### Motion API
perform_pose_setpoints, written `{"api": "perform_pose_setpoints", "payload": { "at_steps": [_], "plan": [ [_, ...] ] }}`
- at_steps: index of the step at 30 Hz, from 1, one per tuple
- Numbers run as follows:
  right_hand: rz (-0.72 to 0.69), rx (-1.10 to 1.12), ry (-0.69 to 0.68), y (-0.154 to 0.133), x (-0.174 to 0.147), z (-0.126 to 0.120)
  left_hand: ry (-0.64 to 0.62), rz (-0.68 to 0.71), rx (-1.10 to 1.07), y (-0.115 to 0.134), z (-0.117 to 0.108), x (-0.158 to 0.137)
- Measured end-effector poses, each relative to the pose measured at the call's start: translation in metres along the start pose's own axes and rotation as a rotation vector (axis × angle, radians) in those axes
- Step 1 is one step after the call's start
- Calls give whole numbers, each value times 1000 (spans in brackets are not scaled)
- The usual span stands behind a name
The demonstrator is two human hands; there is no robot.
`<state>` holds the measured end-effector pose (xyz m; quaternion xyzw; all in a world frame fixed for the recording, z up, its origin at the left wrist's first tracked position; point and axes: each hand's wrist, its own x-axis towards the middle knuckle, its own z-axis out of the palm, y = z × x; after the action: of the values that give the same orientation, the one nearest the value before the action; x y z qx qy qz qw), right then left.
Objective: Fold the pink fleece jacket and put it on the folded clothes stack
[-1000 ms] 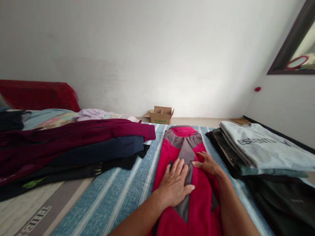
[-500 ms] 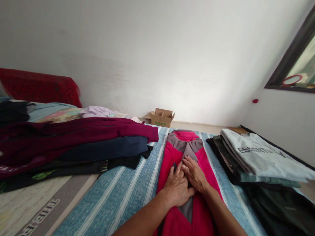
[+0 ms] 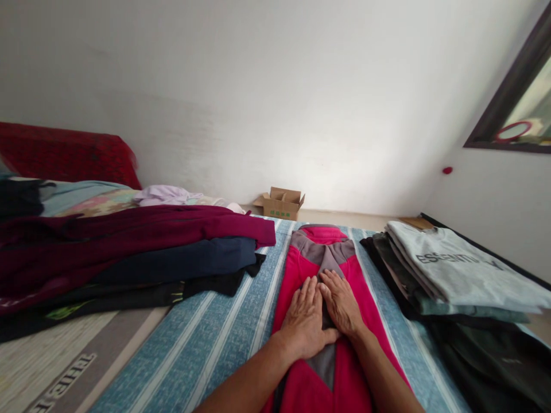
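A pink and grey jacket lies folded lengthwise on the bed, its collar at the far end. Both palms rest flat on its middle, side by side. My left hand has its fingers stretched forward and its thumb out to the right. Close against it, my right hand lies with fingers extended, the fingertips of the two hands nearly meeting. Neither hand grips the cloth. The grey panel between and below the hands is partly hidden by them.
Left of the jacket, maroon, navy and black garments lie piled up. A stack of folded clothes topped by a light grey shirt is at right, with dark clothing nearer. A cardboard box stands by the wall beyond the striped sheet.
My left hand has flattened, its fingers now straighter and laid together on the jacket. My right hand has barely moved. The view has shifted slightly.
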<state>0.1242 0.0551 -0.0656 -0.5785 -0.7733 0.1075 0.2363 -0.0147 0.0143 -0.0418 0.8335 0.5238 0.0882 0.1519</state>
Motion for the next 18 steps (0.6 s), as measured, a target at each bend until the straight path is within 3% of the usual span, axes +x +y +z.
{"api": "perform_pose_setpoints", "payload": {
  "at_steps": [18],
  "plan": [
    [-18, -211, -14, -7, -1, 1, -54, -72, 5, 9, -16, 0]
  ]
}}
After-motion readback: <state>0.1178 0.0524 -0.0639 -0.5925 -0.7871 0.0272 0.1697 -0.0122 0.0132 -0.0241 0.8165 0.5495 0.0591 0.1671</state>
